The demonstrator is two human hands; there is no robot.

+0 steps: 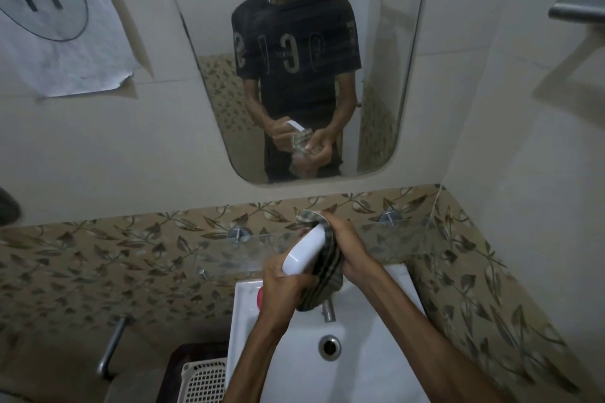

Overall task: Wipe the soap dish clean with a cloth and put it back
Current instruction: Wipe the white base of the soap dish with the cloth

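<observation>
A white soap dish (304, 250) is held in the air above a white sink (370, 337), just below the centre of the view, tilted so that one end points toward 1 o'clock. It is gripped at its lower end, toward 7 o'clock, by the left hand (283, 283), whose fingers are curled round the near edge; this grip appears chosen to steady the dish and leave its upper part free for wiping. A striped, dark green cloth (324, 271) is draped over the dish's far end and down its 3 o'clock side, with a loose fold hanging toward the tap (328, 309). The cloth is pressed against the dish by the right hand (347, 249), whose fingers are bent over the fabric and clasp it; the fingertips themselves are hidden behind the cloth and dish. The dish is judged to be mid-wipe and is not yet put back. A glass shelf (229, 255) is fixed to the leaf-patterned tiles (98, 255) at 9 o'clock from the hands. A mirror (294, 59) hangs at 12 o'clock, a paper sheet (55, 20) marked 11 at 10 o'clock, and a white basket (204, 381) sits at 7 o'clock.
</observation>
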